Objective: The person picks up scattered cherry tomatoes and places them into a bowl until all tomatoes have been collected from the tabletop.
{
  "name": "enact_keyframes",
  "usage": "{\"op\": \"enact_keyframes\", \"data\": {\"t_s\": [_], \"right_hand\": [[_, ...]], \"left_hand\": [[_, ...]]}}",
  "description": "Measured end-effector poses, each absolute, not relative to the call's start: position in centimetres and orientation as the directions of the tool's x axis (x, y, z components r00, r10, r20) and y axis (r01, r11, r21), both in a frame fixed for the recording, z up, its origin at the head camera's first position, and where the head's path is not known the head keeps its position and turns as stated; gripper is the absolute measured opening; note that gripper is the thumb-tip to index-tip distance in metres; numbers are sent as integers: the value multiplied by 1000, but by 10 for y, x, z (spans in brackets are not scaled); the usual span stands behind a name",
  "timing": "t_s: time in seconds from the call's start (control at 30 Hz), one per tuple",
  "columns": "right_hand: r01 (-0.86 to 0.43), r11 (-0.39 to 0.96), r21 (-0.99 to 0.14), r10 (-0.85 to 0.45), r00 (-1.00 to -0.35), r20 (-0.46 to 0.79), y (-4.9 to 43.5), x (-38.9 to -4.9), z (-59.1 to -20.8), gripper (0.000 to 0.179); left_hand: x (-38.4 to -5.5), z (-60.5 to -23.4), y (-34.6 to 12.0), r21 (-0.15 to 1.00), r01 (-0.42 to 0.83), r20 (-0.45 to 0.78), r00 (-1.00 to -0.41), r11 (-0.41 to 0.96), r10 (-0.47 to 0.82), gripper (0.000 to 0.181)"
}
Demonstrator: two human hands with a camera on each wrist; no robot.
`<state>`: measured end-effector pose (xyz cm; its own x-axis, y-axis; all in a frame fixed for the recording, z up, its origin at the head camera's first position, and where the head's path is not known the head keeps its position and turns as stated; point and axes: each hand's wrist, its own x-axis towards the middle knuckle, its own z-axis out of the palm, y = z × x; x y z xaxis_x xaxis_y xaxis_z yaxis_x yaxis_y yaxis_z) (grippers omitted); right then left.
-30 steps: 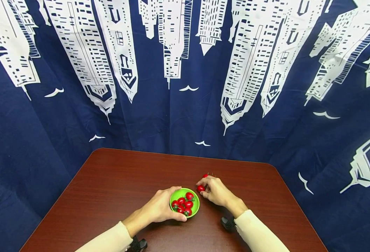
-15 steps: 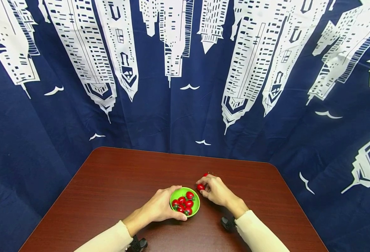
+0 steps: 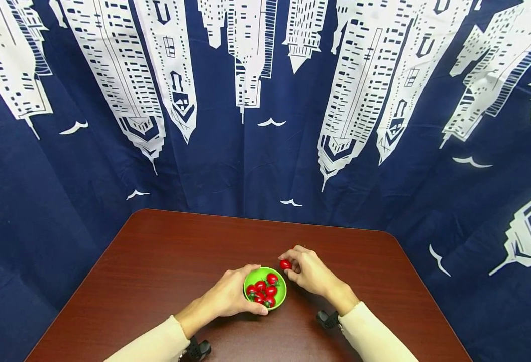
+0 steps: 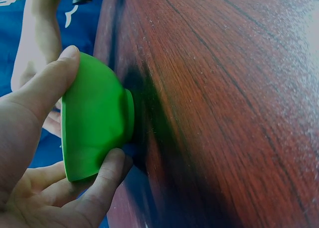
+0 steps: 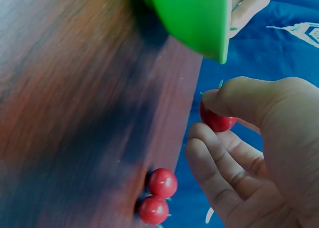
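Note:
A green bowl (image 3: 282,297) with several red cherry tomatoes (image 3: 271,290) in it stands on the table, left of the right hand. My left hand (image 3: 234,296) grips the bowl from its left side, thumb and fingers spread round the wall; the left wrist view shows the bowl (image 4: 94,118) side-on with its foot at the table. Between thumb and fingers my right hand (image 3: 309,271) pinches one cherry tomato (image 5: 217,114), raised beside the bowl's rim. In the right wrist view, two more cherry tomatoes (image 5: 158,197) lie on the table below that hand.
The reddish-brown wooden table (image 3: 193,246) ends at a rounded back edge. Behind it hangs a dark blue curtain (image 3: 220,171) printed with white buildings. Black wrist cameras (image 3: 327,320) sit under both cream sleeves (image 3: 374,334).
My right hand has lifted the pinched cherry tomato slightly and brought it a little nearer the bowl. The left hand keeps its hold on the bowl.

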<state>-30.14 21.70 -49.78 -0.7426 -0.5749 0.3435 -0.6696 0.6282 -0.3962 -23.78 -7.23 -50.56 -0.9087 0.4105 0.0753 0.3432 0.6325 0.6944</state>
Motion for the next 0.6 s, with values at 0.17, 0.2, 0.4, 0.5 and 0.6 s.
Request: {"op": "enact_keyframes", "data": {"t_s": [0.17,0.2,0.4,0.5,0.6], "right_hand": [[-677,621,-395,-572,-736,361,212,-296,-490,34],[-679,619,-394,-573,-734,365,211,-294,-488,34],[-701,605,-377,-589,-713,381,204,-287,-479,35],[-702,605,-377,-593,-712,376,201,-284,-474,35],[-702,601,-382,-595,-712,372,198,-281,-471,36]], "left_hand": [[-238,-506,-72,686,367,94,-901,628,423,109],[-238,-507,-72,684,367,93,-901,631,423,110],[-243,-515,-75,685,404,136,-888,606,439,108],[-242,-515,-76,689,408,141,-886,599,441,108],[-241,-514,-75,697,382,113,-894,606,434,108]]}}
